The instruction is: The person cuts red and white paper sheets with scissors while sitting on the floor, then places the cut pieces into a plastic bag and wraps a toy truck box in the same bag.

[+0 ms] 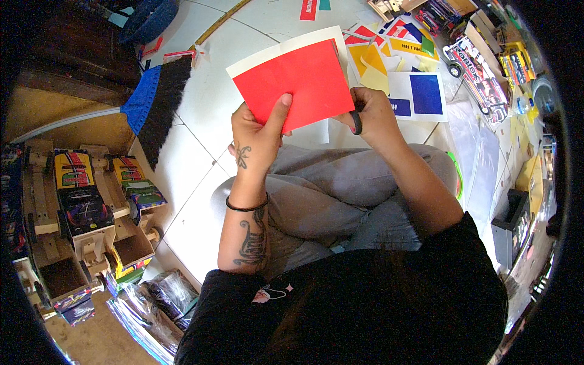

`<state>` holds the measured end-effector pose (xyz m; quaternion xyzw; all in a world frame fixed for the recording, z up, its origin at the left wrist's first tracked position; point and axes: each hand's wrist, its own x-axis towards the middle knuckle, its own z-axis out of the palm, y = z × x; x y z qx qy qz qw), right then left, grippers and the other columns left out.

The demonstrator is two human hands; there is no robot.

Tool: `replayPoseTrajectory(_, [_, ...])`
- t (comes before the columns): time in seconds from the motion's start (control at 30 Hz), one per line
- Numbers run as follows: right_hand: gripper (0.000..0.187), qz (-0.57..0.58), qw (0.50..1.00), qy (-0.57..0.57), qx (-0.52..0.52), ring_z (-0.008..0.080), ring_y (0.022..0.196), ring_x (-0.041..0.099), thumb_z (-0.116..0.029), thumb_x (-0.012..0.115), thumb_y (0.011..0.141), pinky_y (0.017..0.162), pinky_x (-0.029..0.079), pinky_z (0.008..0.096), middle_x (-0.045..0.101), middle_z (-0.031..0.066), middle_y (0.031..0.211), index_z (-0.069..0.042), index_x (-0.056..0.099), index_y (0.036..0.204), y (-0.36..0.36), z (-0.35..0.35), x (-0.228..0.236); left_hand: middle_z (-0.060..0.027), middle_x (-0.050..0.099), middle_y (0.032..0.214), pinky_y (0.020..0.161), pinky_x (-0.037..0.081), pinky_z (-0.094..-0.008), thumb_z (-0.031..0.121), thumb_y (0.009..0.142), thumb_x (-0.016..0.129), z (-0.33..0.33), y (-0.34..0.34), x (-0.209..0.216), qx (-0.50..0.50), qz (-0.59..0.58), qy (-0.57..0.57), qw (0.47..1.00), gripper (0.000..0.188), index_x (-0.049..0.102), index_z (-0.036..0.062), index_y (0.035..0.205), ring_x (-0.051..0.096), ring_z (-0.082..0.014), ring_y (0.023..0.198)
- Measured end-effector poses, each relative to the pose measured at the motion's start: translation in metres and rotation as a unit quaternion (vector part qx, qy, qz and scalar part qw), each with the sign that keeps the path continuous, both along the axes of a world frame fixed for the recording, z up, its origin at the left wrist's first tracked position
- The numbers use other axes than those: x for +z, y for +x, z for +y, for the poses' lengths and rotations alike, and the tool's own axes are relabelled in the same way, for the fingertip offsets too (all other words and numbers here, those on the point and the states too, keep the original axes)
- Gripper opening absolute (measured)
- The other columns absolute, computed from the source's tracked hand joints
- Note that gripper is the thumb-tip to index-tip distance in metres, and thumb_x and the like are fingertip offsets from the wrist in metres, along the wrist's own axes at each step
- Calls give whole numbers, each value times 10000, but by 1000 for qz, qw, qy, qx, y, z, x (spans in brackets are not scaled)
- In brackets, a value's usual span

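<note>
The cream-edged red sheet (298, 82) is held up over the tiled floor (198, 146), just beyond the crossed legs (322, 182). The left hand (258, 134) pinches its near edge, thumb on top; the right hand (378, 118), at the near right corner, curls around a black loop handle (356, 123). It looks light, flexible and easily creased, best gripped flat by its margins.

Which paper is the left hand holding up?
The red paper with the pale edge, under the left hand's thumb. Others, like the blue-and-white paper, lie on the floor.
</note>
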<state>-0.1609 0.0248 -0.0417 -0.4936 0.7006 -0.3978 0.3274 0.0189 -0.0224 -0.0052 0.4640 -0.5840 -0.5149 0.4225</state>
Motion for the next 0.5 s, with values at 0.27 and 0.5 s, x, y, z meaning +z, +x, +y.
replayPoseTrajectory(0.27, [300, 1, 1000, -4, 8, 66, 581, 496, -193, 750, 650, 535, 396, 209, 594, 29, 676, 16, 607, 811, -3, -1, -6, -39, 563, 545, 346, 320, -180, 251, 798, 643, 0, 0, 0, 1, 7, -6, 1000, 271, 578, -12, 790, 455, -55, 386])
replayPoseTrajectory(0.5, [309, -19, 1000, -5, 9, 56, 559, 485, -178, 742, 649, 507, 383, 192, 587, 20, 677, 25, 609, 840, -4, -2, -10, -35, 557, 535, 340, 315, -179, 236, 802, 638, -1, 0, -1, -6, -2, -12, 1000, 254, 576, -10, 791, 451, -52, 381])
